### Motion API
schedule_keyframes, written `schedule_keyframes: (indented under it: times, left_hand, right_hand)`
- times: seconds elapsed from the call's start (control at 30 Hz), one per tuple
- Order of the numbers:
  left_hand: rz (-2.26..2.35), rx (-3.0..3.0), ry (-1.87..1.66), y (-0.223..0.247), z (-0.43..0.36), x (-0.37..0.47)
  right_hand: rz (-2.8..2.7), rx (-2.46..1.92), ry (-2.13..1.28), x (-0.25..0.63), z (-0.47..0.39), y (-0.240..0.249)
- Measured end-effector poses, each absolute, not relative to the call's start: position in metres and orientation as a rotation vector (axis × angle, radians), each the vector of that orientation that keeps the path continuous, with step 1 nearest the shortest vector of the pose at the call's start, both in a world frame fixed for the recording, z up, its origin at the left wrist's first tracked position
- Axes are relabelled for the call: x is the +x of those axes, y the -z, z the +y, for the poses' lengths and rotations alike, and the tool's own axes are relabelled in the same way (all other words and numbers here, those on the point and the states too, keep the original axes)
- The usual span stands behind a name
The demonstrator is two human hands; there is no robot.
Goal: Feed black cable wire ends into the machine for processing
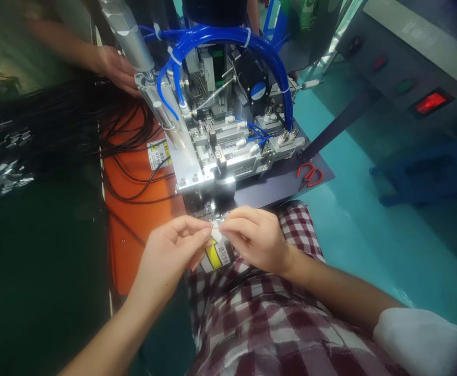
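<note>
My left hand (176, 245) and my right hand (255, 237) meet in front of the metal machine (232, 146), each with thumb and forefinger pinched. Between the fingertips runs a thin wire end (215, 226), small and hard to make out; both pinches appear to be on it. Just below the fingertips lies a white and yellow label (215, 255) with printed characters. Black cables (134, 198) lie over the orange surface (127, 261) to the left of my left hand.
Red-handled cutters (310, 176) lie on the machine's dark base plate (267, 194). Blue air hoses (228, 34) arch over the machine. Another person's hand (117, 68) is at the cables, upper left. A control box with a lit red switch (432, 103) stands at the upper right.
</note>
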State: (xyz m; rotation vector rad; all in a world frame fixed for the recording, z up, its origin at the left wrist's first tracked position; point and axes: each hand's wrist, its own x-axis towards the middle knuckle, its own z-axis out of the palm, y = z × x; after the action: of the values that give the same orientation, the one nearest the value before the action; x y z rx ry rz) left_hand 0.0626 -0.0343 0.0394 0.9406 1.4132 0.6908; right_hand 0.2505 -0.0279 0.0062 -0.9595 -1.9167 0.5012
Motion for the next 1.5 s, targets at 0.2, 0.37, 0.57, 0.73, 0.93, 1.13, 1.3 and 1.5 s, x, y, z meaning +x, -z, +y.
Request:
schedule_keyframes:
  times: [0.2,0.37,0.57,0.73,0.93,1.13,1.3,1.5]
  left_hand:
    - [1.378,0.973,-0.651,-0.04,-0.034,0.062]
    - [1.254,0.834,-0.689,-0.049,-0.029,0.063]
    - [1.13,0.697,-0.727,-0.049,-0.026,0.061]
    - [1.275,0.805,-0.827,-0.05,-0.036,0.065]
    - [1.515,0.945,-0.867,-0.054,-0.045,0.07]
    - [1.3,0.734,-0.779,-0.053,-0.032,0.068]
    - [1.321,0.744,-0.739,-0.05,-0.031,0.068]
    - [1.316,0.76,-0.719,-0.048,-0.034,0.066]
  right_hand:
    - [-1.742,-0.966,-0.874,0.248,-0.025,-0.009]
    - [-1.52,-1.009,-1.27,0.245,-0.019,-0.015]
    - [-1.005,-1.1,-1.843,0.233,-0.02,-0.025]
    - [-0.963,-1.22,-1.783,0.224,-0.036,-0.032]
    - [-1.332,-1.352,-1.28,0.22,-0.046,-0.032]
    - [-1.013,-1.291,-1.798,0.226,-0.034,-0.025]
    - [-1.292,-1.307,-1.59,0.231,-0.027,-0.03]
    - [-1.159,-1.296,-1.632,0.223,-0.021,-0.027]
